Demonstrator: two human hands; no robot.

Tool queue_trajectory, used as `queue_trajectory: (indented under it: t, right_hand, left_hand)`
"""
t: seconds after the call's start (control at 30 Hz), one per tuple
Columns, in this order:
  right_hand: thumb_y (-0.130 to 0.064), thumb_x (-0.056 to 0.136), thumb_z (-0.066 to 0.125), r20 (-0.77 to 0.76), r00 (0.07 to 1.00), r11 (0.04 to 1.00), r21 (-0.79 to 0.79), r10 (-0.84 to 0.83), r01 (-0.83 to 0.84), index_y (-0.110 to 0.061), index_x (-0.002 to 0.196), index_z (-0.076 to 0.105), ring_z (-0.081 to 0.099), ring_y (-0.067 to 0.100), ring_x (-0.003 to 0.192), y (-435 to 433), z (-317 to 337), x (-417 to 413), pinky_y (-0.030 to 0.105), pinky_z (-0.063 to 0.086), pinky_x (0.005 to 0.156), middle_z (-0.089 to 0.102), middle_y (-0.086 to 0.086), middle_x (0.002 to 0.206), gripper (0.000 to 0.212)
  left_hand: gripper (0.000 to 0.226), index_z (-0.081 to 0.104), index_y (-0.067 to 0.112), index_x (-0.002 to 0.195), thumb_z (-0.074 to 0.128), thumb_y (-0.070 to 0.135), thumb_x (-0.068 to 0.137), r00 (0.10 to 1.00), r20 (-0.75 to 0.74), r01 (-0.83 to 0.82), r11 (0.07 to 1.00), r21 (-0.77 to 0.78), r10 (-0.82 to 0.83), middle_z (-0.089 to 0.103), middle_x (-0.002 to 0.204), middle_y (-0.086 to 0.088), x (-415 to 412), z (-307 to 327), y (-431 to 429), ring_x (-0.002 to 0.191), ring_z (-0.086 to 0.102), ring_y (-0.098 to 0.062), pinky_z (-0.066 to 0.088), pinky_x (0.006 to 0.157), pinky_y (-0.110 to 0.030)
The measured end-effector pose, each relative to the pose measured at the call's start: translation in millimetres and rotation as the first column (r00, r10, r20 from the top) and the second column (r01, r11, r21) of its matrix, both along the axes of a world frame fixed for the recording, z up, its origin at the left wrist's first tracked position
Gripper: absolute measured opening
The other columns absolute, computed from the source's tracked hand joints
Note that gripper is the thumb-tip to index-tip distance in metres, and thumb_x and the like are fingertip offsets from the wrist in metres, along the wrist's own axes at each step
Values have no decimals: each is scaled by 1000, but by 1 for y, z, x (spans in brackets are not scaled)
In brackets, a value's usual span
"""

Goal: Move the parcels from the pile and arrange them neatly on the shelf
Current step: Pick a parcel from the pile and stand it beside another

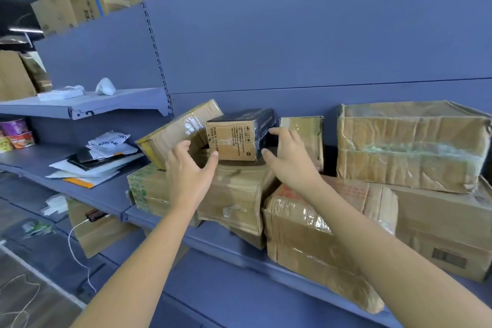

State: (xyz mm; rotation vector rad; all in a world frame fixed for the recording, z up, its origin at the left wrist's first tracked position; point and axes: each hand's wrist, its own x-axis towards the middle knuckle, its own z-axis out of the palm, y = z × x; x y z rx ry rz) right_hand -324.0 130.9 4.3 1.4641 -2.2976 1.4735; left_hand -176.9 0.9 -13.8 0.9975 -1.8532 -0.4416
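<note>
A small box (234, 138) with a dark top sits on the shelf (111, 192), on top of a taped brown box (237, 194) and leaning against a tilted box (173, 133) on its left. Both hands are spread, with the fingers fairly straight. The left hand (186, 168) has its thumb touching the small box's lower left corner, and its fingers lie in front of the tilted box. The right hand (287, 157) is at the small box's right side, one fingertip on the dark face and the thumb near the lower right corner. I cannot tell whether either hand presses on it. A box with green print (149, 189) stands below left, and a large crumpled box (410, 146) rests on another at the right. Envelopes (98, 160) lie further left on the shelf.
</note>
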Motion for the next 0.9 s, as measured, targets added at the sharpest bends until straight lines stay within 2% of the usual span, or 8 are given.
queue_trajectory:
  t: [0.13, 0.2, 0.23, 0.27, 0.4, 0.67, 0.77, 0.9]
  right_hand:
    - [-42, 92, 53, 263, 961, 987, -156, 86, -45, -16, 136, 42, 47, 17, 126, -29, 13, -8, 36, 36, 110, 45, 3, 140, 52]
    - [-44, 94, 50, 421, 900, 975, -223, 114, -19, -16, 125, 46, 42, 1, 94, -36, 20, -9, 37, 40, 105, 56, 6, 127, 41]
    - [-41, 96, 48, 498, 858, 969, -245, 127, -1, -13, 130, 45, 30, 14, 130, -39, 21, -10, 41, 40, 105, 55, 10, 126, 44]
    - [-41, 98, 46, 563, 817, 969, -248, 128, 19, -12, 134, 42, 52, 17, 118, -42, 23, -12, 45, 40, 107, 55, 9, 126, 47]
    - [-52, 96, 43, 714, 687, 980, -201, 138, 12, -22, 141, 32, 47, 21, 121, -55, 27, -18, 53, 41, 105, 48, 2, 135, 55]
    - [-83, 56, 47, 746, 664, 988, -135, 54, 70, -29, 134, 40, 54, 26, 113, -84, 19, -7, 53, 47, 98, 55, 3, 131, 95]
    - [-71, 70, 55, 708, 706, 985, -111, -16, 134, -26, 139, 35, 50, 26, 119, -88, 20, 3, 52, 43, 102, 51, 2, 132, 85]
    - [-46, 88, 59, 695, 719, 962, -209, 19, 177, -26, 129, 41, 54, 15, 103, -86, 18, 16, 39, 44, 92, 56, 0, 122, 49]
  left_hand:
    - [65, 38, 14, 136, 55, 54, 88, 998, -23, 56, 996, 68, -55, 41, 139, -2, -11, 15, -22, 127, 42, -20, 38, 104, -39]
    - [64, 44, 14, 129, 47, 63, 88, 986, -96, 151, 976, 157, -137, 52, 127, 2, -18, 24, -29, 115, 53, -17, 45, 93, -38]
    - [61, 48, 15, 123, 42, 66, 89, 972, -165, 201, 959, 202, -169, 57, 114, 5, -23, 27, -33, 105, 57, -14, 47, 85, -34]
    - [62, 48, 17, 120, 39, 69, 87, 955, -240, 242, 929, 279, -176, 59, 107, 6, -28, 32, -37, 100, 59, -12, 47, 81, -31]
    - [110, 35, 28, 144, 28, 92, 55, 889, -449, 366, 730, 577, -91, 51, 141, 0, -46, 33, -69, 122, 53, -29, 42, 103, -51]
    - [88, 39, 25, 143, 38, 80, 74, 888, -365, 459, 582, 671, -279, 51, 140, -4, -49, 42, -77, 122, 54, -29, 47, 98, -47]
    - [50, 49, 26, 126, 41, 61, 92, 836, -379, 547, 547, 633, -398, 60, 124, -3, -45, 47, -80, 111, 60, -29, 53, 71, -34]
    - [62, 50, 30, 119, 58, 66, 69, 763, -422, 637, 456, 622, -490, 61, 124, -3, -37, 49, -87, 112, 59, -30, 54, 87, -46]
